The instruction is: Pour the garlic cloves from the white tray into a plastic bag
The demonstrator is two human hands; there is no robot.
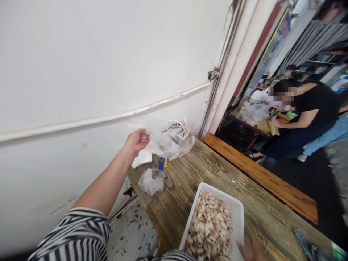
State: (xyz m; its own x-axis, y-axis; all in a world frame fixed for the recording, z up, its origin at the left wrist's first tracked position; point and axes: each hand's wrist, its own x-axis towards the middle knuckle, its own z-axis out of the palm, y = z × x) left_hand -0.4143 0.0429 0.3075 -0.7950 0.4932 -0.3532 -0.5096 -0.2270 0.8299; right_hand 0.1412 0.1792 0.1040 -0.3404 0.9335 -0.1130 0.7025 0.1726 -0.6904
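Observation:
My left hand (138, 140) reaches out over the far left end of the wooden table (179, 188). Its fingers are closed on the edge of a clear plastic bag (165, 143), which lies crumpled toward the wall. Near the bottom edge stands a white plastic tray (242, 214) full of garlic cloves (210, 224). Beside the tray's right wall is my right hand (252, 250), partly cut off and blurred. Its fingers look apart, with one at the rim; I see nothing held in it.
A second crumpled bag (152, 180), a blue-and-yellow object (162, 163) and a white block-like thing (143, 158) lie near the table's left edge. A wooden bench (261, 177) runs along the far side. Another person (307, 105) in black bends over a table at right.

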